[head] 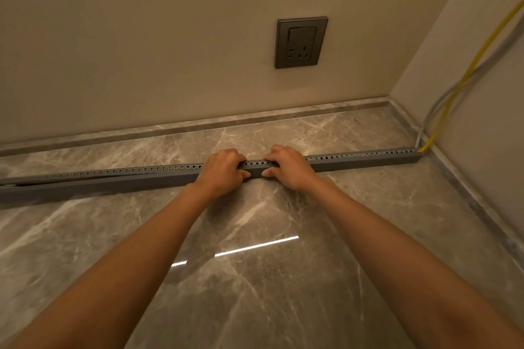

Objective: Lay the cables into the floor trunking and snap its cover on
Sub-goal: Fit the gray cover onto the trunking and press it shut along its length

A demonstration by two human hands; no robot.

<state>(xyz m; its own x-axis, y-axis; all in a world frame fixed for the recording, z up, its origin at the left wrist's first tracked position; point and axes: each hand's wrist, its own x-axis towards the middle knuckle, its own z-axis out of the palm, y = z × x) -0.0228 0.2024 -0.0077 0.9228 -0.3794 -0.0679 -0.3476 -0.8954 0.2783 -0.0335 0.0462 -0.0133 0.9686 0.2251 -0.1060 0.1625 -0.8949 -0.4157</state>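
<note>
A long grey slotted trunking (365, 160) lies across the marble floor, from the left edge to the right wall. Its grey cover (107, 183) sits flush on the right part and stands slightly lifted toward the left, where a gap shows a bit of yellow cable inside. My left hand (221, 171) and my right hand (289, 167) clamp the trunking near its middle, fingers over the top, thumbs on the front face, a small gap between them. A yellow cable (465, 76) and a grey cable (482, 65) run down the right wall into the trunking's right end.
A dark grey wall socket (301, 42) sits on the back wall above the trunking. A marble skirting (255, 117) runs along the back and right walls. Glossy floor tiles (255, 278) fill the foreground between my forearms.
</note>
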